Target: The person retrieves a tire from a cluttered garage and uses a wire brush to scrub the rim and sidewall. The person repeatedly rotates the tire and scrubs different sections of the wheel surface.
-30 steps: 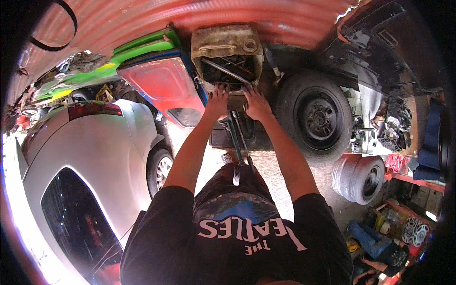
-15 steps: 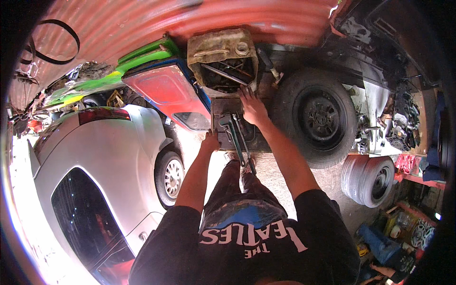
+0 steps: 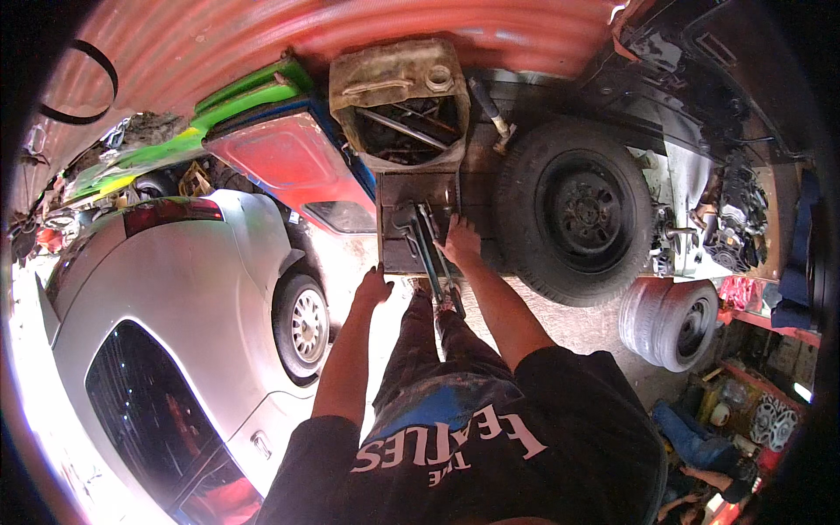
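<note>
A pipe wrench (image 3: 422,245) with a greenish handle lies in a shallow dark metal tray (image 3: 411,187), its handle jutting past the near edge. Close against it runs a second long-handled tool (image 3: 427,219). My right hand (image 3: 461,241) rests at the tray's right side with its fingers apart; the thumb is against or just beside the second tool. By the tray's near left corner is my left hand (image 3: 374,287), empty and loosely open, its fingertips close to the edge. Behind the tray, a cut-open dirty plastic canister (image 3: 376,74) holds metal bars and tools.
A wheel with a black rim (image 3: 582,210) fills the bench's right part, a hammer (image 3: 492,109) behind it. Left stand a silver car (image 3: 175,271) and a red panel (image 3: 293,166). More tyres (image 3: 669,324) lie at right; another person (image 3: 713,455) is at lower right.
My right hand has drawn back from the canister to beside the tools. My left hand has come off the tray's left edge, moving nearer to me. The view has shifted slightly.
</note>
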A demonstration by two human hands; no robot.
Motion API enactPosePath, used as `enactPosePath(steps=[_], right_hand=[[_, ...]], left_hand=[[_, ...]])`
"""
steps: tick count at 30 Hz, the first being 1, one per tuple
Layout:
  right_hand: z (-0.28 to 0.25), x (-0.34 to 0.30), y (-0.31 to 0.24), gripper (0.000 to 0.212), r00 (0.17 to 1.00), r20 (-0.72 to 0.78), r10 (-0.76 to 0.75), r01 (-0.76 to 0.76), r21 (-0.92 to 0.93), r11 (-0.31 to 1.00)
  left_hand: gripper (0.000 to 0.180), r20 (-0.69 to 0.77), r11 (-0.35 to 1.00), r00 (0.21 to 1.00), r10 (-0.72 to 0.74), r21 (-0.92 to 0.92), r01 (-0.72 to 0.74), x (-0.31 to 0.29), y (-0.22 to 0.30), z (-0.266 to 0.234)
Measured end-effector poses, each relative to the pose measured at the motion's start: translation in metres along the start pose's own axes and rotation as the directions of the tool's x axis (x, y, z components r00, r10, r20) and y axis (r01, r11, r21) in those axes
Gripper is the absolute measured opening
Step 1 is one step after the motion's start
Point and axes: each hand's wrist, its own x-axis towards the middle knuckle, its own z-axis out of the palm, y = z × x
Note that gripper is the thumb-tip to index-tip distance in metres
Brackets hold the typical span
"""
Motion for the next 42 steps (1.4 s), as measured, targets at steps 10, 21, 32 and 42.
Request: enactPosePath(steps=[10, 21, 32, 42], right_hand=[[0.015, 0.019, -0.038, 0.072, 0.996, -0.075, 0.056, -0.062, -0.084, 0.995], [0.026, 0.051, -0.009, 0.063, 0.999, -0.004, 0.031, -0.032, -0.055, 0.998], [0.028, -0.023, 0.030, 0.062, 0.942, -0.256, -0.218, 0.329, 0.836, 0.438], [-0.103, -0.042, 0.002, 0.057, 0.993, 0.109, -0.040, -0.116, 0.952, -0.283]], left_hand=[[0.076, -0.011, 0.999, 1.000, -0.028, -0.017, 0.027, -0.034, -0.011, -0.006], [0.062, -0.127, 0.982, 0.985, 0.114, -0.134, -0.131, -0.029, 0.055, -0.050], [0.061, -0.204, 0.722, 0.970, 0.131, -0.651, -0.234, 0.001, 0.166, -0.088], [0.053, -0.254, 0.657, 0.951, 0.178, -0.688, -0.307, -0.020, 0.211, -0.174]])
